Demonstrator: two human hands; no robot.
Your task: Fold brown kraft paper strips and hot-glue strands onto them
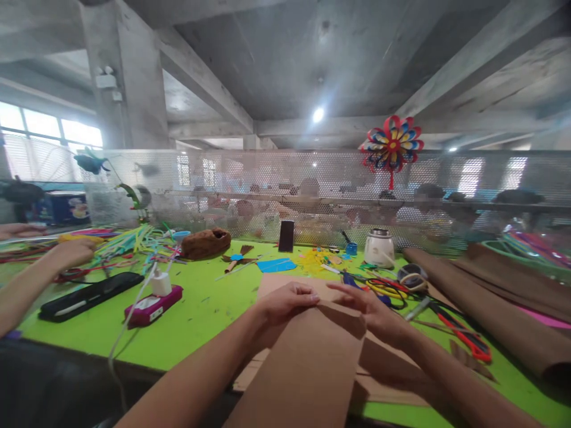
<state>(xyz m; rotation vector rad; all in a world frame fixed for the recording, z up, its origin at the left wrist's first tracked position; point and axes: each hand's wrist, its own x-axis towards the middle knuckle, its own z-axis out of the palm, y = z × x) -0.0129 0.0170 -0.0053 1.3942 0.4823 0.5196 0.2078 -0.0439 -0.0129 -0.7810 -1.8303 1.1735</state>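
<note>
A long sheet of brown cardboard [307, 368] rises from the lower edge of the view, tilted, with its far end bent over slightly. My left hand [289, 303] pinches the far edge near its left corner, thumb and fingers closed together. At the right corner my right hand [370, 309] grips the same edge, its index finger reaching toward the left hand; its thumb is hidden. Beneath, more flat cardboard [392, 380] lies on the green tabletop [200, 321], partly covered by the held sheet and my arms.
A utility knife [466, 339], tape roll [411, 277] and brown rolls [482, 309] lie right. Ahead are blue paper [276, 265], a phone [286, 236] and a white pot [379, 248]. Left are a power strip [154, 306], a black case [91, 296] and another person's hand [75, 252].
</note>
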